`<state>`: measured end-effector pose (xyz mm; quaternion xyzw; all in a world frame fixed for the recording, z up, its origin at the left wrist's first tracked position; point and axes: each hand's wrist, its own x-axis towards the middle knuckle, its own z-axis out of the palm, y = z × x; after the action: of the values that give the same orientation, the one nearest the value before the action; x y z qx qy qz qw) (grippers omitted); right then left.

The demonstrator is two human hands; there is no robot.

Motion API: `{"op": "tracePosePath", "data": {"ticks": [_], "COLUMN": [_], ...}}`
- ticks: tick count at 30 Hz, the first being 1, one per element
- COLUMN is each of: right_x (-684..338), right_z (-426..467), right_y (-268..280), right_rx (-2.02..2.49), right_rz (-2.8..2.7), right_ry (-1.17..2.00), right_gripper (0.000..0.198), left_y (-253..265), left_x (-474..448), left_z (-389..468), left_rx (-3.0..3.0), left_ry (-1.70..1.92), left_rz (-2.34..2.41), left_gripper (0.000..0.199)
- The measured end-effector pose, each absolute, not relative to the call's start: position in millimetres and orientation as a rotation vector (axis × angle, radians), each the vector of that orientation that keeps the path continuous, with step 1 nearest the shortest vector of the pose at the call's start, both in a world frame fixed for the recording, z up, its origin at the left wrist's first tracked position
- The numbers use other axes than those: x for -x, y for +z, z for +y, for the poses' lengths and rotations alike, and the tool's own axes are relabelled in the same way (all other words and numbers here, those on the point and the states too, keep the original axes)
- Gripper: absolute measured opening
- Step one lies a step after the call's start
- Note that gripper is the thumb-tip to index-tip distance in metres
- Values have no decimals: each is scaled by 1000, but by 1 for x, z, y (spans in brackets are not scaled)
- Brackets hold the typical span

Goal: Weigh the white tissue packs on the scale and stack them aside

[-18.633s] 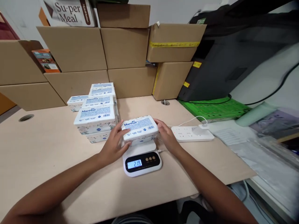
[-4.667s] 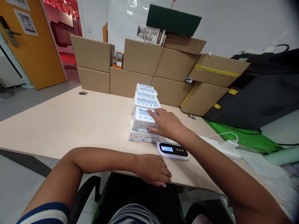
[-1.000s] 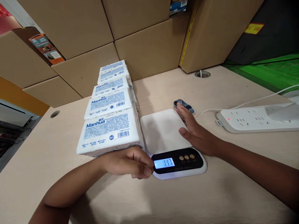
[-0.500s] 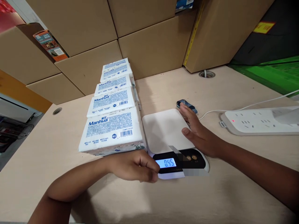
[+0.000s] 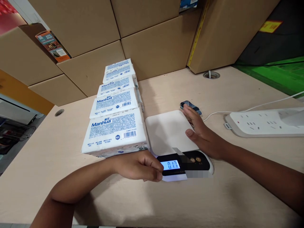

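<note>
A white digital kitchen scale [image 5: 171, 133] lies flat on the table, its lit display reading about 0.17. At its front left corner my left hand [image 5: 142, 167] is closed, the curled fingers gripping the edge beside the display. My right hand [image 5: 204, 136] lies along the right side of the scale with fingers stretched out and the thumb apart, touching the platform's edge. Just left of the scale stands a row of white Manhua tissue packs [image 5: 115, 129], running back toward the boxes. Part of the control panel is blurred out.
Cardboard boxes [image 5: 156, 47] wall off the back of the wooden table [image 5: 190, 202]. A small dark blue patterned item [image 5: 193, 107] sits behind my right hand. To the right is a white power strip [image 5: 261, 123] with a cable. Cable holes [image 5: 211, 75] pierce the tabletop.
The reading on the display has dropped from about 0.45 to about 0.17. Both hands keep nearly the same places on the scale; the view has shifted slightly.
</note>
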<state>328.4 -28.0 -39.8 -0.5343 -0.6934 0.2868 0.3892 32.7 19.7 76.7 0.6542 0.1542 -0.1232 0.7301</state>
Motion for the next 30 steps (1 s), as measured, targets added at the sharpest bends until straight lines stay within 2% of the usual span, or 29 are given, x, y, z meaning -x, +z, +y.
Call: {"op": "tracePosePath", "data": {"ticks": [30], "right_x": [-330], "right_z": [-27], "right_y": [-43], "right_rx": [1328], "right_rz": [-1741], "right_ry": [673], "right_gripper": [79], "left_y": [81], "left_x": [-34], "left_z": [18], "left_rx": [-1441], "left_ry": [-302], "left_rz": [235], "left_gripper": [43]}}
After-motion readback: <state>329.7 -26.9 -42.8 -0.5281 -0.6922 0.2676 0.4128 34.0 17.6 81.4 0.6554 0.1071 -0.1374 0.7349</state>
